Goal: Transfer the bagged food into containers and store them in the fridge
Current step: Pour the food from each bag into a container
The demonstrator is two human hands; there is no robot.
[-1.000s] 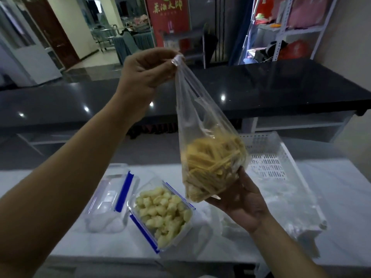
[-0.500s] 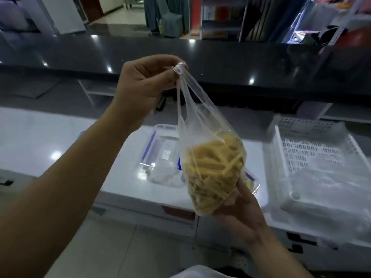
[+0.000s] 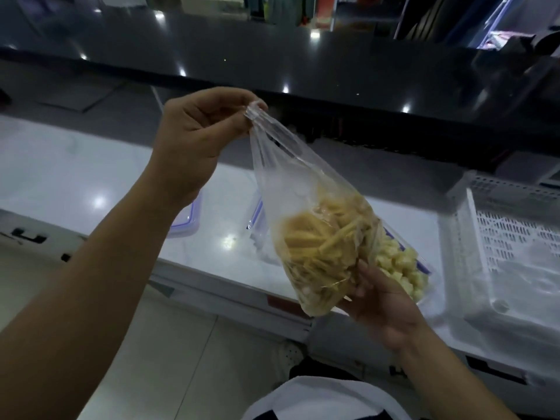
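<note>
Pale and glossy, the bench (image 3: pixel 75 177) lies below a clear bag (image 3: pixel 306 213) of yellow food strips, held in the air above its near edge. It looks light, limp and slippery. The left hand (image 3: pixel 200 137) pinches the twisted neck; the right hand (image 3: pixel 385 301) cups the sagging bottom, the best support. Behind it sits a filled container (image 3: pixel 403 268), with a white basket (image 3: pixel 500 253) beside that.

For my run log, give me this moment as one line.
left hand: pinches bag top | right hand: cradles bag bottom | container: filled, open
</note>
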